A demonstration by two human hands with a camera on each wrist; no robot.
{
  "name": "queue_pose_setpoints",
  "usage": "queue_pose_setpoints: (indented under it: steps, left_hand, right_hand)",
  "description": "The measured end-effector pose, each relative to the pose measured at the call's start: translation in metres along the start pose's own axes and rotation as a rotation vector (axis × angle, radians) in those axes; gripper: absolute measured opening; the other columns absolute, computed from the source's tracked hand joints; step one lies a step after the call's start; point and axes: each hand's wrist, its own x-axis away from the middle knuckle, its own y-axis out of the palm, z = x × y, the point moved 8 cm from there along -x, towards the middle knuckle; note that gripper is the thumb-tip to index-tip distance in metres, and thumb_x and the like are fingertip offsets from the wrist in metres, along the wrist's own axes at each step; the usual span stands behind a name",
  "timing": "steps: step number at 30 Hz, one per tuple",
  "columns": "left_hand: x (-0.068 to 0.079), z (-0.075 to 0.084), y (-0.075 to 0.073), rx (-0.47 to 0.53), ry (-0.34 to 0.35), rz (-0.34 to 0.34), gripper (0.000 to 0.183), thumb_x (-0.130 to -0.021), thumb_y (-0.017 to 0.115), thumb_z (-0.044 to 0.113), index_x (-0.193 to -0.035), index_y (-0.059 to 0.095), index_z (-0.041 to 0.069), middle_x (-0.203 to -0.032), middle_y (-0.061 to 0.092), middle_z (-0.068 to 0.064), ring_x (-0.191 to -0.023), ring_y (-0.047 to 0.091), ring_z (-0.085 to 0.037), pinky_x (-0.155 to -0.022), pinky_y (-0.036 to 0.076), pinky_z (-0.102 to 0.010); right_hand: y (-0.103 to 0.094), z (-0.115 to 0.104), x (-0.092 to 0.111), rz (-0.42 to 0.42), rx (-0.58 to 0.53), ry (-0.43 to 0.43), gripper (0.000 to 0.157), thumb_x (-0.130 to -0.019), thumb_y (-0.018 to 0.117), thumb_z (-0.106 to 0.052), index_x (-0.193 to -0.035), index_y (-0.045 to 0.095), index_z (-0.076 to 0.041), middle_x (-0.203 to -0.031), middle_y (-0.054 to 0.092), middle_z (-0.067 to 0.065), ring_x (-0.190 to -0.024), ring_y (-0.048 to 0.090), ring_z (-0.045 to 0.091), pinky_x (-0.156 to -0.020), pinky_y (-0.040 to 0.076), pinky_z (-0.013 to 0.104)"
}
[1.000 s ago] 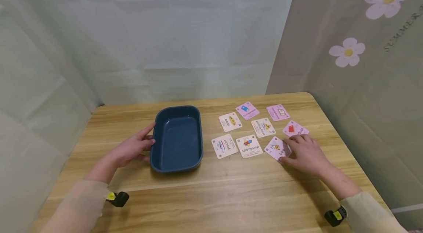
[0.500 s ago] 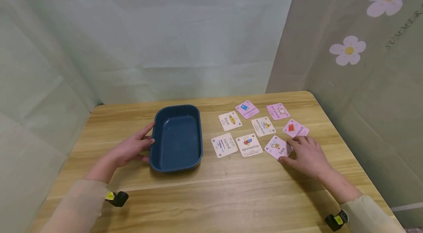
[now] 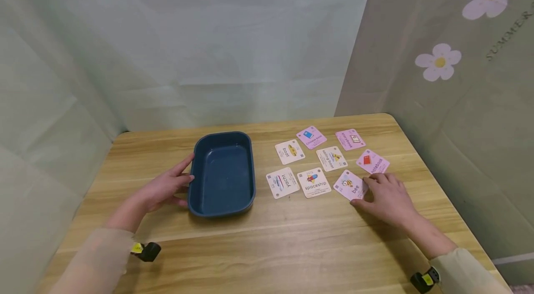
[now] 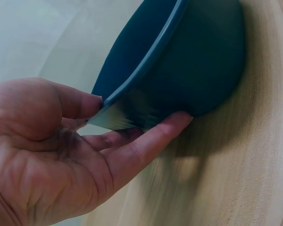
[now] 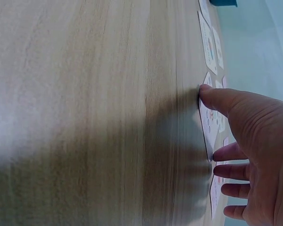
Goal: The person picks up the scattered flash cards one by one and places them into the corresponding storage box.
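My left hand (image 3: 167,188) rests against the left side of a dark blue rectangular tray (image 3: 251,182) on the wooden table. In the left wrist view, fingertips touch the outer wall and rim of the tray (image 4: 203,61), with the digits fairly straight. My right hand (image 3: 387,197) lies over the right part of a pink bee picture card (image 3: 345,182), which is flat on the table. Its thumb and forefinger touch two corners of the bee card, spread apart. Just beyond those fingers lies a pink notebook card (image 3: 369,160).
Left of the bee card lie white spaceship (image 3: 314,188) and yacht (image 3: 288,189) cards. Behind are boat (image 3: 283,152), sailing boat (image 3: 331,165), Chinese book (image 3: 313,140) and storybook (image 3: 346,142) cards. Cloth walls surround the table's back and sides.
My right forefinger has shifted slightly right on the bee card, and more of the notebook card's word shows. The left hand and tray stay in place.
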Motion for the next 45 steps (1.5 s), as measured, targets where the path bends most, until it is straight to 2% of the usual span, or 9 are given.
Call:
queue_pose_setpoints:
  steps: [15,24,32,39,45]
  left_hand:
    - [-0.002,-0.003,-0.001,0.012,-0.016,-0.018,0.074,-0.112,0.04,0.018,-0.163,-0.009,0.038,-0.163,0.005,-0.036,-0.139,0.035,-0.056,-0.084,0.057,-0.051]
    - [-0.003,-0.005,-0.002,0.012,-0.02,-0.018,0.073,-0.112,0.04,0.019,-0.163,-0.009,0.038,-0.163,0.005,-0.037,-0.14,0.033,-0.057,-0.087,0.056,-0.054]
    - [-0.003,-0.005,-0.001,0.003,-0.025,-0.02,0.073,-0.112,0.04,0.02,-0.163,-0.008,0.038,-0.163,0.006,-0.036,-0.14,0.034,-0.056,-0.087,0.055,-0.054]
    - [-0.002,-0.003,0.0,-0.004,-0.032,-0.019,0.072,-0.112,0.039,0.019,-0.163,-0.008,0.037,-0.162,0.008,-0.037,-0.139,0.035,-0.056,-0.087,0.055,-0.053]
    - [-0.003,-0.004,0.0,-0.002,-0.037,-0.013,0.072,-0.112,0.038,0.019,-0.163,-0.009,0.037,-0.162,0.008,-0.037,-0.14,0.034,-0.056,-0.087,0.055,-0.053]
  right_hand:
    - [-0.002,-0.001,0.001,0.013,0.01,0.022,0.082,-0.079,0.08,-0.061,-0.131,0.065,0.002,-0.131,0.057,0.024,-0.121,0.044,0.048,-0.095,0.035,0.068]
    - [0.001,0.002,0.001,0.01,-0.025,0.036,0.073,-0.082,0.081,-0.05,-0.13,0.065,0.004,-0.132,0.057,0.026,-0.122,0.044,0.051,-0.096,0.034,0.069]
    - [-0.001,0.001,-0.002,0.007,-0.042,0.055,0.072,-0.081,0.082,-0.05,-0.127,0.066,0.004,-0.13,0.06,0.027,-0.117,0.046,0.05,-0.094,0.036,0.068]
    - [-0.005,0.002,-0.006,-0.001,-0.049,0.083,0.067,-0.078,0.085,-0.048,-0.116,0.068,0.004,-0.118,0.063,0.026,-0.11,0.048,0.049,-0.088,0.039,0.065]
    - [-0.004,0.005,-0.012,-0.02,-0.095,0.122,0.061,-0.073,0.089,-0.047,-0.101,0.066,0.001,-0.101,0.058,0.017,-0.103,0.047,0.046,-0.086,0.038,0.062]
